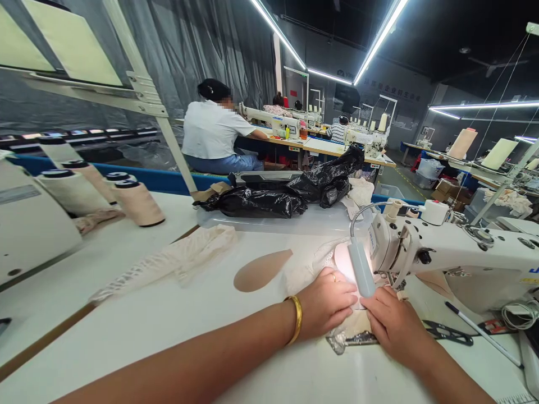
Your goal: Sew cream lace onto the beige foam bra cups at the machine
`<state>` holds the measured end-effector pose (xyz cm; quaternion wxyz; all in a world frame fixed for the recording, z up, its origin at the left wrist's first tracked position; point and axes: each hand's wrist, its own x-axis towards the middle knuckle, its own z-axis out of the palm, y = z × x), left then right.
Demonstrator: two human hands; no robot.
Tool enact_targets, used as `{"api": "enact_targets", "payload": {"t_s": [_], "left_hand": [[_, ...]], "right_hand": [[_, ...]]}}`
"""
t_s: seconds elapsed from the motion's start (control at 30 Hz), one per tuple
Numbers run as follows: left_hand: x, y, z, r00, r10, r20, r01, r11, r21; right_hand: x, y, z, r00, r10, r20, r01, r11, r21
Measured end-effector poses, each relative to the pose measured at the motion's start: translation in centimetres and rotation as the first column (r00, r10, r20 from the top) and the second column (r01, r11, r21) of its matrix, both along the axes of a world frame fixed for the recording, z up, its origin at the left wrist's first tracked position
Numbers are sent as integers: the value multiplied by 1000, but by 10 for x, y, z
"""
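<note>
Under the sewing machine point(429, 247) head, a piece of pale lace fabric point(318, 265) with a smooth pinkish part point(343, 259) lies in bright lamp light. My left hand point(328, 306), with a ring and a gold bangle, presses on this fabric, its fingers bent and close together. To the right of it, my right hand point(396, 322) pinches the fabric's near edge beside the needle area. The grey lamp head point(361, 269) hangs between the hands and covers part of the work; the needle itself is hidden.
A beige teardrop-shaped piece point(261, 272) and sheer fabric point(202, 252) lie to the left. Thread cones point(138, 205) stand farther left. Black plastic bags point(265, 201) lie at the back. Black snips point(448, 332) and a pen point(482, 334) are right. A person point(219, 132) sits ahead.
</note>
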<state>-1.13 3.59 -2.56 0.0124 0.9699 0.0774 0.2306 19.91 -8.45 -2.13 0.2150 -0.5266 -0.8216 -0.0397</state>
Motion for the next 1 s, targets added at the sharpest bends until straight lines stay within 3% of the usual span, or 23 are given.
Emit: {"api": "enact_targets", "payload": {"t_s": [0.47,0.8,1.0], "left_hand": [[6,7,-1,1000,-26,-8,25,999,-47],[14,4,7,988,141,-61,-138,990,39],[17,0,19,959,247,-142,-254,966,-35]], "right_hand": [[-3,0,3,999,-16,30,14,998,68],[2,0,-2,1000,-27,1,27,997,75],[1,-1,-1,995,12,-100,-6,998,64]]}}
